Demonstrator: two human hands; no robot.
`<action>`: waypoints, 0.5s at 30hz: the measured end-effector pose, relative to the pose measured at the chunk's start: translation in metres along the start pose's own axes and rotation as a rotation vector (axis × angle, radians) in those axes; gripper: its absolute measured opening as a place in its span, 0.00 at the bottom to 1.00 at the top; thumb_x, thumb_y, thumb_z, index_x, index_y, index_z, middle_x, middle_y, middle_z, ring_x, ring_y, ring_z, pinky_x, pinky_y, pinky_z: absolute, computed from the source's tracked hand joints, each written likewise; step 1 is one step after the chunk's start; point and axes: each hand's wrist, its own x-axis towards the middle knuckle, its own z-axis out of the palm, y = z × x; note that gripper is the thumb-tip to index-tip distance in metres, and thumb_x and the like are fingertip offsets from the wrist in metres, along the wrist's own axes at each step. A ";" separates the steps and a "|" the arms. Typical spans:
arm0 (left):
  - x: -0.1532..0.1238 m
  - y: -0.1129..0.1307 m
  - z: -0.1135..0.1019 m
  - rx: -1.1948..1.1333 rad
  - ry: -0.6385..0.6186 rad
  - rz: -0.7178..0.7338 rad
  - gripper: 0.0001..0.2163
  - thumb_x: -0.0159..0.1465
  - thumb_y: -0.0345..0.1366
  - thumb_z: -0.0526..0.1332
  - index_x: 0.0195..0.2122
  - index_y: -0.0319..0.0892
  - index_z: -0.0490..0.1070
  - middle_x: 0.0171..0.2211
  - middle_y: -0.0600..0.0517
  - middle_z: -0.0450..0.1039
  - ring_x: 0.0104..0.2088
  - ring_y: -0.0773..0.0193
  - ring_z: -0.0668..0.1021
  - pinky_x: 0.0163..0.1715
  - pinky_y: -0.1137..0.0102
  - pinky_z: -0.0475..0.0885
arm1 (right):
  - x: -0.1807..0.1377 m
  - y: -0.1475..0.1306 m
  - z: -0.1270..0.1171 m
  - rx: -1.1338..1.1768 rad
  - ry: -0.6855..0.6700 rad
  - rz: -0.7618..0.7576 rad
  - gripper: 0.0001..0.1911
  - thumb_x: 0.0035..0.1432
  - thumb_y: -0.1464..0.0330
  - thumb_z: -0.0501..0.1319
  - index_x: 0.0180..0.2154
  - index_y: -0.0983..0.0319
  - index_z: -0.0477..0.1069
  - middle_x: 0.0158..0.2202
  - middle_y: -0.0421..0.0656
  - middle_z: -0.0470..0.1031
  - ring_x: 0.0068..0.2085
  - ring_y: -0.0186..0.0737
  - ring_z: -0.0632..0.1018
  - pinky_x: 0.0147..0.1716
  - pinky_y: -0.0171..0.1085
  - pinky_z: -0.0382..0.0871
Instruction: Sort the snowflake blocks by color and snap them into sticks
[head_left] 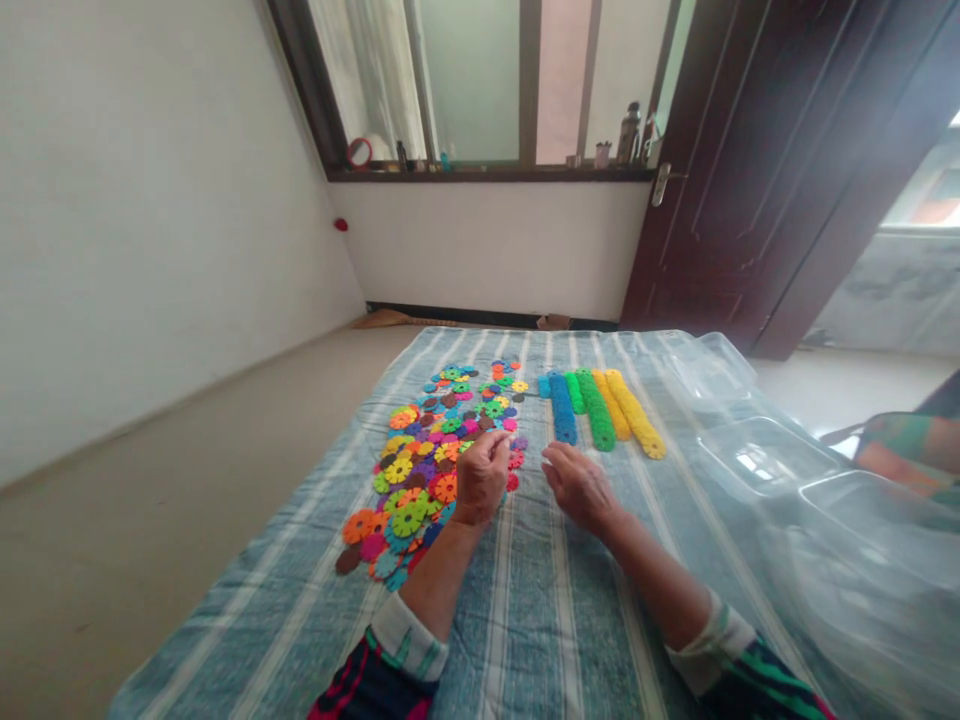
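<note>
My left hand (pixel 482 482) is closed in a pinch at the right edge of a pile of colourful notched plastic discs (pixel 409 515). Whatever its fingertips hold is too small to make out. Across a narrow gap, my right hand (pixel 579 487) hovers over the cloth with its fingers loosely bent and slightly apart; nothing shows in it. Just beyond the right hand lie discs grouped by colour in overlapping rows: a blue row (pixel 562 408), a green row (pixel 598 412) and a yellow row (pixel 636 415). Shorter blue, green and yellow rows lie beside them.
A striped blue-grey cloth (pixel 525 620) covers the table. Along its right side stand clear plastic containers, one at the back (pixel 709 368) and another nearer (pixel 772 455), with more in front. A dark red door (pixel 720 170) and a window ledge (pixel 480 175) are beyond.
</note>
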 end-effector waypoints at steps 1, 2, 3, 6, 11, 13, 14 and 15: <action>0.001 -0.001 -0.001 0.003 0.005 -0.005 0.11 0.60 0.38 0.55 0.35 0.41 0.76 0.33 0.49 0.79 0.32 0.61 0.81 0.34 0.70 0.75 | -0.002 -0.006 0.003 -0.005 -0.041 0.029 0.11 0.63 0.70 0.51 0.41 0.59 0.71 0.43 0.47 0.74 0.45 0.41 0.74 0.44 0.37 0.68; 0.002 -0.003 -0.001 0.004 0.009 -0.010 0.11 0.60 0.37 0.55 0.35 0.41 0.75 0.32 0.49 0.79 0.31 0.62 0.80 0.34 0.71 0.75 | -0.004 -0.011 0.006 -0.011 -0.068 0.058 0.10 0.62 0.70 0.51 0.41 0.59 0.71 0.43 0.47 0.74 0.44 0.41 0.73 0.43 0.37 0.67; 0.003 -0.004 -0.002 0.005 0.017 -0.016 0.11 0.60 0.37 0.55 0.35 0.41 0.75 0.32 0.50 0.79 0.31 0.62 0.80 0.34 0.71 0.75 | -0.006 -0.014 0.009 -0.016 -0.083 0.082 0.10 0.62 0.70 0.52 0.40 0.59 0.71 0.42 0.47 0.73 0.44 0.42 0.73 0.43 0.37 0.66; 0.006 -0.008 -0.004 0.011 0.056 -0.023 0.10 0.59 0.37 0.55 0.34 0.41 0.75 0.32 0.49 0.79 0.31 0.61 0.80 0.35 0.70 0.74 | -0.011 -0.019 0.016 -0.031 -0.089 0.121 0.08 0.62 0.70 0.52 0.38 0.60 0.70 0.41 0.46 0.73 0.44 0.42 0.72 0.44 0.38 0.65; 0.012 -0.013 -0.011 -0.061 0.102 -0.053 0.11 0.58 0.38 0.55 0.35 0.40 0.75 0.30 0.49 0.79 0.29 0.62 0.80 0.32 0.70 0.74 | -0.014 -0.020 0.017 -0.046 -0.113 0.103 0.10 0.64 0.70 0.51 0.35 0.60 0.70 0.39 0.45 0.72 0.43 0.41 0.71 0.44 0.37 0.63; 0.015 -0.015 -0.016 -0.085 0.136 -0.060 0.11 0.58 0.38 0.56 0.35 0.40 0.74 0.29 0.49 0.79 0.29 0.62 0.80 0.31 0.70 0.75 | -0.014 -0.021 0.015 -0.044 -0.119 0.094 0.11 0.64 0.70 0.51 0.34 0.61 0.70 0.38 0.45 0.72 0.42 0.40 0.71 0.44 0.36 0.63; 0.018 -0.017 -0.019 -0.092 0.161 -0.070 0.11 0.57 0.38 0.56 0.34 0.39 0.74 0.29 0.49 0.78 0.28 0.62 0.80 0.31 0.70 0.75 | -0.014 -0.021 0.014 -0.043 -0.121 0.091 0.11 0.65 0.70 0.50 0.33 0.61 0.70 0.38 0.45 0.72 0.42 0.40 0.71 0.44 0.36 0.62; 0.020 -0.019 -0.023 -0.100 0.190 -0.087 0.11 0.57 0.38 0.56 0.34 0.39 0.74 0.29 0.49 0.78 0.28 0.62 0.80 0.30 0.70 0.75 | -0.014 -0.021 0.014 -0.041 -0.122 0.089 0.12 0.65 0.70 0.50 0.33 0.61 0.70 0.38 0.45 0.73 0.42 0.40 0.71 0.44 0.36 0.62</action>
